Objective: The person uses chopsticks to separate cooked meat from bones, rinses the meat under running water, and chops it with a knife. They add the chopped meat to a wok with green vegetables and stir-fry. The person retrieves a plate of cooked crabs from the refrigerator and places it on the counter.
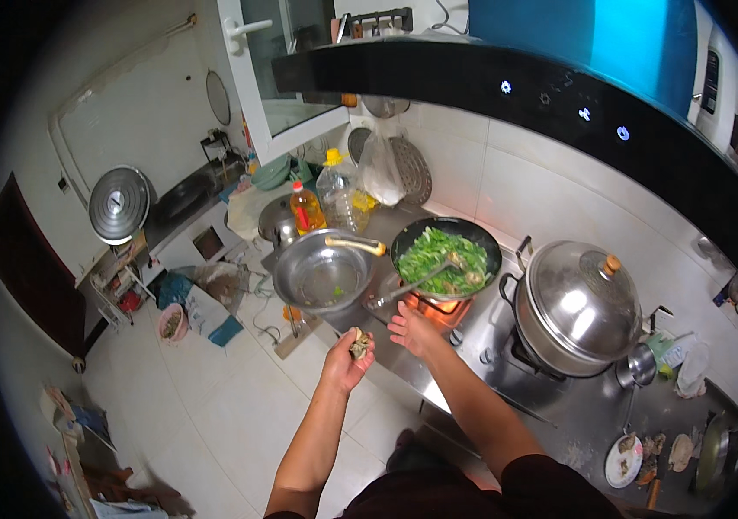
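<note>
My left hand is closed around a small clump of pale brownish food pieces, too small to name exactly. My right hand has its fingers apart and nothing in it, just in front of the wok. Chopped green vegetables fill much of the black wok, which sits over an orange burner flame. A metal ladle rests in the wok, its bowl among the greens with some pale pieces. Its handle end points toward the basin, close to my right fingertips.
A wide metal basin, with a light-handled utensil across its rim, stands left of the wok. To the right is a large lidded steamer pot. Oil bottles stand behind the basin. The black range hood overhangs the stove.
</note>
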